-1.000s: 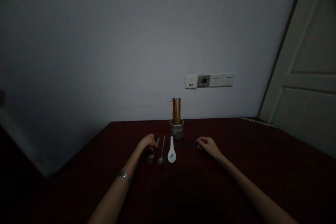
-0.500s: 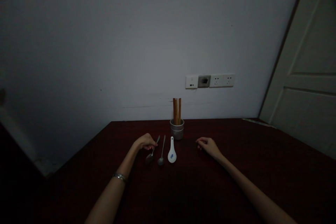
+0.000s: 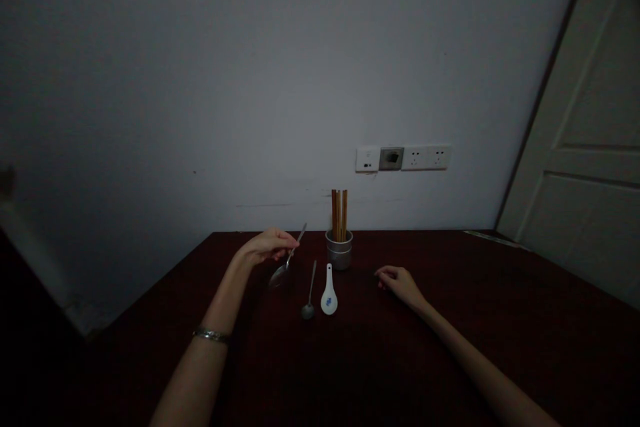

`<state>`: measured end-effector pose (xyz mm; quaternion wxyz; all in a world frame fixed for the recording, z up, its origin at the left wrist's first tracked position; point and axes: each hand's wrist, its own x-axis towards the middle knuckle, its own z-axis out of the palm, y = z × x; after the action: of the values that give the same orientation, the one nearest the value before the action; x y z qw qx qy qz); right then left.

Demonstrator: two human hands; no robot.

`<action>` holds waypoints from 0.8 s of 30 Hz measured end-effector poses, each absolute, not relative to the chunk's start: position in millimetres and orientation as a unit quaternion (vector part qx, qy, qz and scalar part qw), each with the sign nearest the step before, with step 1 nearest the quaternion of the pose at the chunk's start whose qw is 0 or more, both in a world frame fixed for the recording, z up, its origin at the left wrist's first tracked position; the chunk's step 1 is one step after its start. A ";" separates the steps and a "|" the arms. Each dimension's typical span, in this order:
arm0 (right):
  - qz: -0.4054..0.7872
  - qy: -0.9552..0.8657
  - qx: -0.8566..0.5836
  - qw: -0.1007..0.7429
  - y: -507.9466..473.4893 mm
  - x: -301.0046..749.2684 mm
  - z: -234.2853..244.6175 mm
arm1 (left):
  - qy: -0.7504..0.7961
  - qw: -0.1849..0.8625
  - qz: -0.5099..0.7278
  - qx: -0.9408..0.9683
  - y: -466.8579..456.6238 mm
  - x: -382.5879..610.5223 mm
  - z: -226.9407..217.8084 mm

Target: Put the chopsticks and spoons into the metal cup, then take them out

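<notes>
Head view, from where I stand: the left hand (image 3: 267, 245) pinches a metal spoon (image 3: 279, 275) by its handle, tilted, bowl down, above the dark table (image 3: 375, 360). Next lie a thinner spoon (image 3: 308, 311) and a white spoon (image 3: 329, 299); just behind stands a cup (image 3: 339, 259) of chopsticks (image 3: 339, 217). Rightmost, the right hand (image 3: 401, 285) rests, fingers curled; how tightly, I can't tell.

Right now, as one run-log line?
left hand: holding metal spoon | right hand: curled, nothing seen held | table: second metal spoon, white spoon, gray cup with chopsticks
</notes>
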<state>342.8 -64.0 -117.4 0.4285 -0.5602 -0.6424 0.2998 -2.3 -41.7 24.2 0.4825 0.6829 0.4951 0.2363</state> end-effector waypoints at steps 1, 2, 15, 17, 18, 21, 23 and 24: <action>0.298 -0.643 -0.560 0.430 -63.7 342.8 -117.9 | 0.491 0.480 0.242 0.685 -46.0 1.0 33.0; 0.298 -0.643 -0.559 0.430 -63.4 342.9 -118.4 | 0.485 0.478 0.249 0.689 -50.0 4.9 41.2; 0.295 -0.651 -0.564 0.414 -61.9 344.6 -119.9 | 0.428 0.462 0.345 0.696 -70.6 69.0 57.0; 0.293 -0.651 -0.567 0.410 -62.1 344.9 -119.8 | 0.427 0.469 0.353 0.688 -71.6 75.1 52.3; 0.291 -0.651 -0.570 0.408 -62.4 344.8 -119.4 | 0.425 0.473 0.358 0.684 -72.1 77.4 50.8; 0.290 -0.654 -0.568 0.407 -63.6 344.3 -118.5 | 0.418 0.480 0.374 0.674 -73.1 81.6 48.4; 0.292 -0.655 -0.561 0.414 -63.8 344.2 -118.9 | 0.416 0.484 0.384 0.667 -72.9 83.2 46.8; 0.295 -0.655 -0.557 0.418 -63.6 344.4 -119.4 | 0.413 0.487 0.388 0.665 -72.7 84.0 45.7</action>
<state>344.4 -63.6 -119.4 0.4176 -0.5569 -0.6547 0.2946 84.0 -72.7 45.7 0.4869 0.6647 0.4134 0.3876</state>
